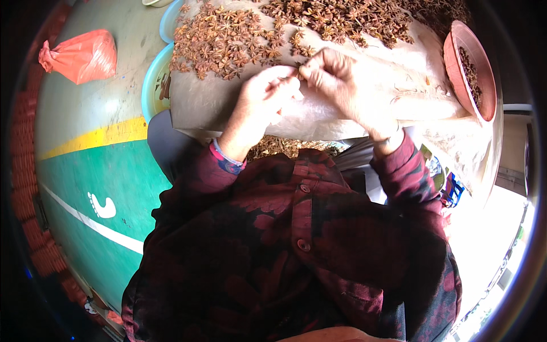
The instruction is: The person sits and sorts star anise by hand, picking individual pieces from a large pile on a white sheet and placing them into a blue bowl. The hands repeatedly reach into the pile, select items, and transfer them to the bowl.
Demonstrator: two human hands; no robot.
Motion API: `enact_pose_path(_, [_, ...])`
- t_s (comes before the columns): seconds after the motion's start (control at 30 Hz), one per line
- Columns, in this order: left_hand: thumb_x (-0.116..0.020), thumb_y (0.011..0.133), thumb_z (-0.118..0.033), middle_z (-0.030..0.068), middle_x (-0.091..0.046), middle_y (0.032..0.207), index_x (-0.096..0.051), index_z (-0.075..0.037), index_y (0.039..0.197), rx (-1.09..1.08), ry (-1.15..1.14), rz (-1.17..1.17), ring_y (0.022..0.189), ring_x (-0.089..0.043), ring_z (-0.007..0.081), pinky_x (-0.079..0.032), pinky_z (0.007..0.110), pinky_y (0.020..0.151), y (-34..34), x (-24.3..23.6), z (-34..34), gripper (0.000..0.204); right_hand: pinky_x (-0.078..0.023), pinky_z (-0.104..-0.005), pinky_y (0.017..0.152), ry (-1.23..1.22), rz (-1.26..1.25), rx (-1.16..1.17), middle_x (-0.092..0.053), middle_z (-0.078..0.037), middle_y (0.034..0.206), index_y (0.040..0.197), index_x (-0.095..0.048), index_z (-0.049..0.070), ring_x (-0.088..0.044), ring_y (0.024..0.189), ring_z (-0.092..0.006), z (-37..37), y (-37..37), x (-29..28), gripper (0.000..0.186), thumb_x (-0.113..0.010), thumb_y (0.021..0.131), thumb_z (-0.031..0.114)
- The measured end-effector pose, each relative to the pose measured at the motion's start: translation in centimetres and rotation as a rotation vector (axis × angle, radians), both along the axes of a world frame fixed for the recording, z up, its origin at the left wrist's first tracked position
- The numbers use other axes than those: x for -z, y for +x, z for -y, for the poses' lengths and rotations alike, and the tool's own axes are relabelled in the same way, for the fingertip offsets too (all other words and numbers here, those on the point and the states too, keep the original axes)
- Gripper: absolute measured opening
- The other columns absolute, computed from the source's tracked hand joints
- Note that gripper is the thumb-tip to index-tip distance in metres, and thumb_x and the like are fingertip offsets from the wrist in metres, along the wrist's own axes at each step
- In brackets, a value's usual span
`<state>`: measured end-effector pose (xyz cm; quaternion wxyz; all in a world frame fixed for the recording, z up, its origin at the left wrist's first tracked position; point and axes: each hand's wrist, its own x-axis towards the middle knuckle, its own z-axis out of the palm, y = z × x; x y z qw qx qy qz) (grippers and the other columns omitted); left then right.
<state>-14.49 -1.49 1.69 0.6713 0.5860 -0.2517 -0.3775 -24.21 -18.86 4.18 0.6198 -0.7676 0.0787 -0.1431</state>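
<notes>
My left hand (268, 97) and my right hand (333, 82) meet above the pale sheet (216, 102), both with curled, pinched fingers. Between their fingertips is a small brown bit, mostly hidden and too small to make out. Just beyond them lie spread piles of dried star anise (222, 40), with a larger, denser heap (342, 20) toward the back right.
A pink basin (484, 102) with brown pieces stands at the right edge. Teal basins (151, 80) sit along the left edge. A red plastic sack (85, 54) lies on the painted floor (91, 188). More brown pieces (273, 148) show below the sheet, near my lap.
</notes>
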Motion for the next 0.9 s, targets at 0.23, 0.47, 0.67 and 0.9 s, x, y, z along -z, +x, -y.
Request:
enact_pose_path(0.23, [-0.054, 0.107, -0.017, 0.0006, -0.063, 0.086, -0.06, -0.004, 0.12, 0.18, -0.03, -0.309, 0.058, -0.049, 0.0021, -0.032, 0.017, 0.045, -2.0, 0.3, 0.7, 0.019, -0.052, -0.0244, 0.073, 0.454, 0.138, 0.001, -0.068, -0.003, 0.085, 0.096, -0.062, 0.005, -0.063, 0.078, -0.0102, -2.7, -4.6, 2.3, 0.012, -0.061, 0.105, 0.013])
enact_pose_path(0.47, [-0.053, 0.108, -0.018, 0.0009, -0.061, 0.082, -0.059, -0.005, 0.114, 0.242, -0.07, -0.49, 0.057, -0.048, 0.0033, -0.033, 0.017, 0.045, -1.6, 0.8, 0.7, 0.016, -0.051, -0.0229, 0.071, 0.037, 0.2, 0.187, -0.066, -0.003, 0.089, 0.101, -0.057, 0.003, -0.061, 0.08, -0.0071, -2.5, -5.5, 3.1, 0.008, -0.058, 0.106, 0.01])
enact_pose_path(0.67, [-0.069, 0.098, -0.012, 0.0063, -0.069, 0.088, -0.064, -0.001, 0.103, 0.196, -0.162, 0.338, 0.067, -0.061, 0.0106, -0.05, 0.025, 0.06, -1.6, -0.2, 0.8, 0.013, -0.048, -0.0216, 0.065, 0.5, 0.176, 0.2, -0.062, 0.001, 0.085, 0.101, -0.058, 0.006, -0.056, 0.074, -0.0048, -4.2, -4.5, 4.1, 0.008, -0.059, 0.106, 0.012])
enact_pose_path(0.9, [-0.076, 0.083, 0.004, 0.012, -0.07, 0.086, -0.069, 0.0, 0.101, 0.053, -0.449, 0.837, 0.074, -0.068, 0.0199, -0.056, 0.032, 0.067, -1.2, -2.4, 0.6, 0.02, -0.058, -0.0372, 0.078, -0.201, 0.053, -0.184, -0.071, -0.012, 0.093, 0.11, -0.065, 0.004, -0.072, 0.091, -0.0252, -4.2, -4.0, 2.5, 0.021, -0.072, 0.096, 0.017])
